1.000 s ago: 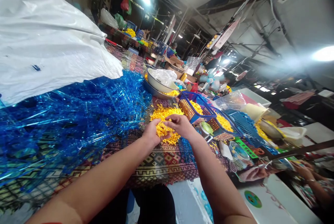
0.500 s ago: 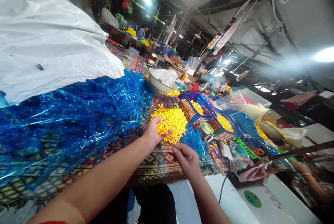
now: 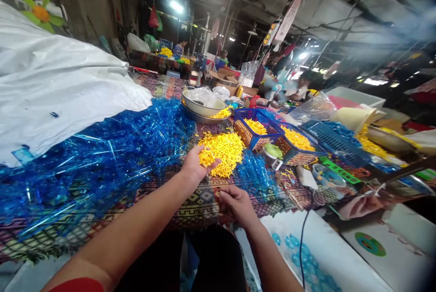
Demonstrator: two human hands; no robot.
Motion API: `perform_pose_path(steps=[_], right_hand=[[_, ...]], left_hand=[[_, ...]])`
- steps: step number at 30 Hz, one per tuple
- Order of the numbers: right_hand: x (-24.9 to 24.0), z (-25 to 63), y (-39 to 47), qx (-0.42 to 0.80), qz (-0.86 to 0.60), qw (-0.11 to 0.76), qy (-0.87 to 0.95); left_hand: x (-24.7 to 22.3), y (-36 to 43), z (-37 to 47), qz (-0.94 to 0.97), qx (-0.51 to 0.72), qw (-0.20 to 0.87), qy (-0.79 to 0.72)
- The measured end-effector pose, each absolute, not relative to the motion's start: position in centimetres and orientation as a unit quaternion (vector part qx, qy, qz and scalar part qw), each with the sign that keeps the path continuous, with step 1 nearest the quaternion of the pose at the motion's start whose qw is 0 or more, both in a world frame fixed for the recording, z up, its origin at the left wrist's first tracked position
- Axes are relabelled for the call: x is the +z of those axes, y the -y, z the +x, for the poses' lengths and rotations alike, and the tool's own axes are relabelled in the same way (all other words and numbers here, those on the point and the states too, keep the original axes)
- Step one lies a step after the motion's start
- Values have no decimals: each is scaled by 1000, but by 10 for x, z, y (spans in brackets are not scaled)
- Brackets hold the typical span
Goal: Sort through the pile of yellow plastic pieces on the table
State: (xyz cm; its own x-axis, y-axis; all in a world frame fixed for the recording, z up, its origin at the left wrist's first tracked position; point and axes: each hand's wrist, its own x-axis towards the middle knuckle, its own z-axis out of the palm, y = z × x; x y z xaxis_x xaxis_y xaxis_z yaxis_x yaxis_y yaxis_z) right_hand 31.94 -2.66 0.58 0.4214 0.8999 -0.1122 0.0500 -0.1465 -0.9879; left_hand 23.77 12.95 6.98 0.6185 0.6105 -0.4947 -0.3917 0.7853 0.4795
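My left hand [image 3: 195, 165] is cupped palm up, with several small yellow plastic pieces [image 3: 206, 157] lying in it against the fingers. It rests at the near left edge of a heap of the same yellow pieces [image 3: 227, 149] on the patterned cloth [image 3: 200, 199]. Nearer to me and to the right, my right hand [image 3: 237, 205] is closed, thumb and forefinger pinched together. What they hold, if anything, is too small to make out. Clear blue plastic parts [image 3: 254, 174] lie just right of the heap.
A large pile of clear blue parts [image 3: 116, 151] spreads left under a white sack [image 3: 68, 78]. Behind the heap stand metal bowls [image 3: 204, 109] and blue baskets [image 3: 252, 140] of yellow pieces. A lidded cup [image 3: 271, 161] and a cable [image 3: 301, 246] are at right.
The view has levelled and turned, bringing a white bin with blue pieces into sight at lower right. My hands keep much the same poses; the left still holds yellow pieces.
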Motion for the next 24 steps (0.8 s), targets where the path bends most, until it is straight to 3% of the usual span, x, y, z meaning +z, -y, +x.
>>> perform_pose_path(steps=[8, 17, 24], right_hand=[[1, 325, 33, 317, -629, 561, 434], [-2, 333, 32, 292, -630, 551, 463], [-3, 334, 34, 288, -623, 562, 462]], left_hand=[[70, -99, 229, 191, 227, 890, -347], [65, -85, 238, 184, 182, 930, -260], [63, -79, 241, 185, 174, 917, -307]])
